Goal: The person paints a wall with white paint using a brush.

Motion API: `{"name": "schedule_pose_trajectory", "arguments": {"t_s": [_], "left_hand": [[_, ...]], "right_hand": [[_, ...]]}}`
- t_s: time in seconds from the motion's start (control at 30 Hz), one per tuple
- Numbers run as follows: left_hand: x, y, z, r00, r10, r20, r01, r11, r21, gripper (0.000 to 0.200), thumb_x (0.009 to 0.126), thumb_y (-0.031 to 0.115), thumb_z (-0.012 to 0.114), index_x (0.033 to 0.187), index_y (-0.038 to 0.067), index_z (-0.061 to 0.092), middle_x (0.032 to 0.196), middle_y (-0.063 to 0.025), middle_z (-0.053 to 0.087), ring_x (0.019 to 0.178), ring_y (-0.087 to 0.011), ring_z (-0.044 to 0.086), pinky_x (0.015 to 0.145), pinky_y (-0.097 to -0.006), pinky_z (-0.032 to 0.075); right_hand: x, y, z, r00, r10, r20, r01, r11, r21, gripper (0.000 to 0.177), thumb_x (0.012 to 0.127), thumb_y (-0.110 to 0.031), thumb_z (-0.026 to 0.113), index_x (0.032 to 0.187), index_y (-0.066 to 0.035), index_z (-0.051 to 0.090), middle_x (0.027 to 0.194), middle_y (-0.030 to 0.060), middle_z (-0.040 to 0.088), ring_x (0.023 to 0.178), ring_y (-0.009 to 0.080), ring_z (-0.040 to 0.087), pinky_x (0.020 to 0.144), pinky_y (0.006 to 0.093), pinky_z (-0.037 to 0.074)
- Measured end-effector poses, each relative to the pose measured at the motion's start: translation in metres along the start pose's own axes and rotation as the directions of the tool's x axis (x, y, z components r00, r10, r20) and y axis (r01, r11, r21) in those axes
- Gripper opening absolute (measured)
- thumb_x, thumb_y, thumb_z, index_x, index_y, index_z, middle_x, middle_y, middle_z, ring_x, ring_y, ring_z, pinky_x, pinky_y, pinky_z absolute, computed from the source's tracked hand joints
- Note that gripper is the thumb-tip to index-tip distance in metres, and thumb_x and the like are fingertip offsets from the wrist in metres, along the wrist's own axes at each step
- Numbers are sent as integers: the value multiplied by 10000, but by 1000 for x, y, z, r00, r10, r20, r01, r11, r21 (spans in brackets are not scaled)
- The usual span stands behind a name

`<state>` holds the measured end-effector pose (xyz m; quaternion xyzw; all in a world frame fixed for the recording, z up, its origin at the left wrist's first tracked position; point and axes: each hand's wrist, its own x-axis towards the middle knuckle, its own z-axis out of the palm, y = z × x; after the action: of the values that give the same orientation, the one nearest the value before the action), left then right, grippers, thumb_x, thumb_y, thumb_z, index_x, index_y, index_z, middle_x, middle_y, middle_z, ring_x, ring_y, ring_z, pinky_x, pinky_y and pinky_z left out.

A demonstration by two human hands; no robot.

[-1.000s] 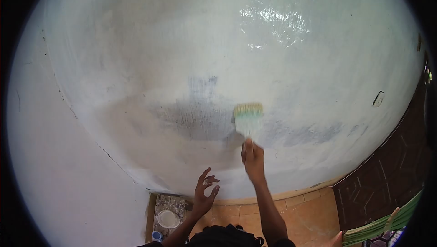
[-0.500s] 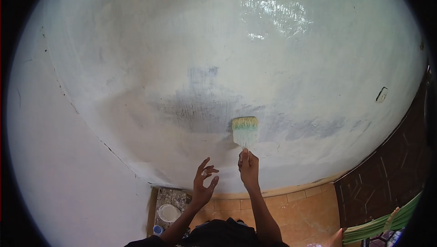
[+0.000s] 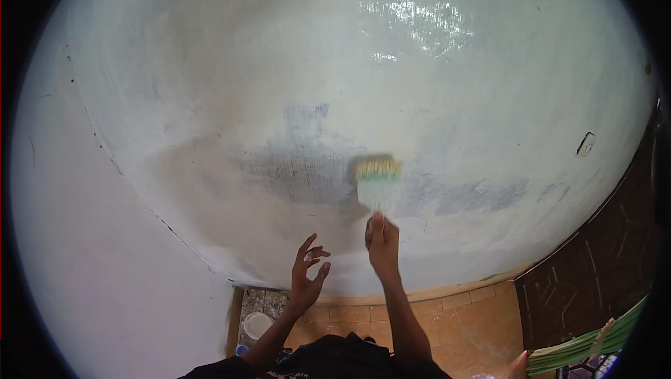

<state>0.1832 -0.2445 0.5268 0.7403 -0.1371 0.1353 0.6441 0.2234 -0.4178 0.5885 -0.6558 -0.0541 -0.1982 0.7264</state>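
Observation:
My right hand (image 3: 381, 242) is wrapped round the handle of a wide paintbrush (image 3: 378, 177), bristles pointing up. The brush has a whitish, paint-smeared body, a green band and yellowish bristles, which overlap the wall (image 3: 475, 120) in this view. Around it the wall is coated whitish, with a darker grey-blue patch (image 3: 307, 166) to the left of the bristles and a fainter one (image 3: 482, 196) to the right. My left hand (image 3: 308, 274) is raised in front of the lower wall, fingers apart and holding nothing, with a ring on one finger.
Below left, a white round container (image 3: 258, 325) and a small blue-rimmed cup (image 3: 242, 350) sit on a paint-spotted surface. Orange tiles (image 3: 447, 323) cover the floor. A dark patterned door (image 3: 594, 267) and green cloth (image 3: 594, 347) are at the right. A small wall fitting (image 3: 586, 145) sits nearby.
The paintbrush and my right hand have moved up a little along the wall. My left hand has shifted slightly up and left, its fingers still apart.

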Motion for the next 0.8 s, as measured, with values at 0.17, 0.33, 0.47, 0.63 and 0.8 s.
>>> {"name": "schedule_pose_trajectory", "arguments": {"t_s": [0.17, 0.33, 0.47, 0.63, 0.8], "left_hand": [[11, 4, 3, 1000, 18, 0, -18, 999, -30, 200, 834, 11, 642, 1031, 42, 642, 1443, -120, 405, 1188, -267, 530, 905, -376, 479], [6, 0, 0, 999, 42, -4, -42, 999, 7, 201, 837, 16, 643, 1037, 34, 643, 1443, -119, 403, 1192, -266, 529, 906, -381, 480], [13, 4, 0, 1000, -5, -8, 5, 998, -58, 199, 839, 16, 641, 1037, 33, 642, 1443, -120, 402, 1191, -268, 529, 905, -383, 481], [18, 6, 1, 999, 34, -11, -34, 999, -22, 201, 840, 14, 640, 1040, 31, 640, 1442, -118, 404, 1185, -263, 532, 898, -376, 484], [1, -9, 1, 1000, -10, -26, 9, 999, -50, 200, 841, 12, 637, 1041, 28, 637, 1443, -116, 402, 1188, -261, 529, 894, -370, 485]], "right_hand": [[29, 1, 2, 998, -55, 35, 56, 998, -33, 473, 1034, -389, 371, 650, -115, 350, 522, -63, 309, 449, 25, 277, 404, 218, 233], [-27, 65, -12, 989, 149, 13, -146, 981, -129, 531, 1008, -472, 390, 668, -64, 408, 561, -29, 348, 509, 66, 343, 471, 256, 299], [0, -6, -3, 998, -30, 62, 38, 993, -116, 516, 1018, -444, 381, 666, -68, 401, 567, -35, 353, 508, 64, 333, 467, 252, 284], [31, 0, 5, 999, -28, 37, 29, 999, -27, 493, 1032, -407, 364, 638, -111, 350, 516, -57, 329, 435, 34, 287, 395, 230, 243], [-38, 87, -9, 976, 218, -25, -219, 974, -64, 496, 1017, -440, 389, 638, -121, 377, 505, -64, 342, 422, 32, 312, 396, 214, 262]]}}
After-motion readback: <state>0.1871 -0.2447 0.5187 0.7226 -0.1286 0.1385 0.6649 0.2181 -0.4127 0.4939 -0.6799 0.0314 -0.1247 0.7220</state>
